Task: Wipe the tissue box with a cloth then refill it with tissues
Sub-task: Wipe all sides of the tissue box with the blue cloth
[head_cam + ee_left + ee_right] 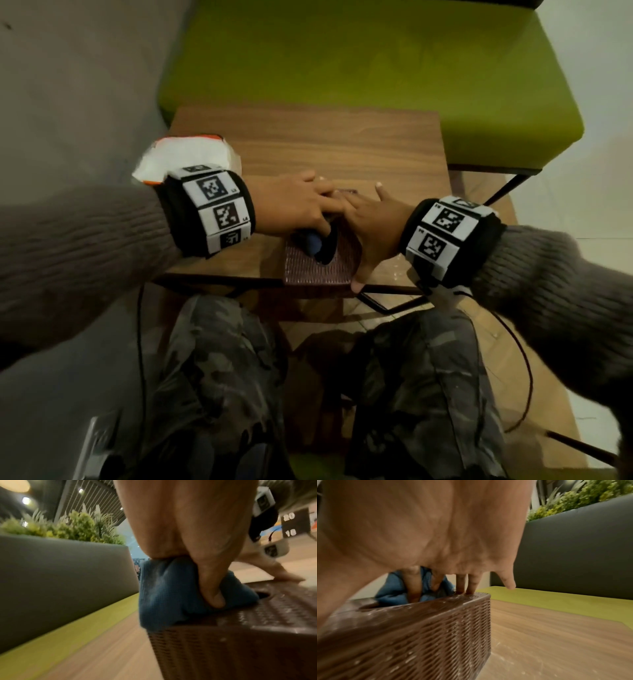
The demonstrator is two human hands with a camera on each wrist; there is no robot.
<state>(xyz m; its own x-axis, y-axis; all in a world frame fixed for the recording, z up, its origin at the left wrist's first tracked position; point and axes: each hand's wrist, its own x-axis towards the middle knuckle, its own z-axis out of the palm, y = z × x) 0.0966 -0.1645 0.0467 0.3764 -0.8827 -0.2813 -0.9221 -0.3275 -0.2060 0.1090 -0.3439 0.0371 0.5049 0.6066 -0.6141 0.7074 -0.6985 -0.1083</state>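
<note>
A brown woven tissue box (318, 270) stands at the front edge of the small wooden table (342, 144). My left hand (301, 209) grips a bunched blue cloth (313, 241) and presses it on the box top beside the opening. In the left wrist view the thumb digs into the cloth (168, 595) on the box (223, 642). My right hand (370, 222) lies spread over the right side of the box, straight fingers on the far rim, thumb at the near right corner. The right wrist view shows those fingertips (470, 586) on the box (419, 635) rim.
A white and orange tissue pack (185, 154) lies at the table's left rear, partly behind my left wrist. A green bench seat (342, 61) with a grey back (573, 554) runs behind the table. My knees are under the front edge. Cables hang beside my legs.
</note>
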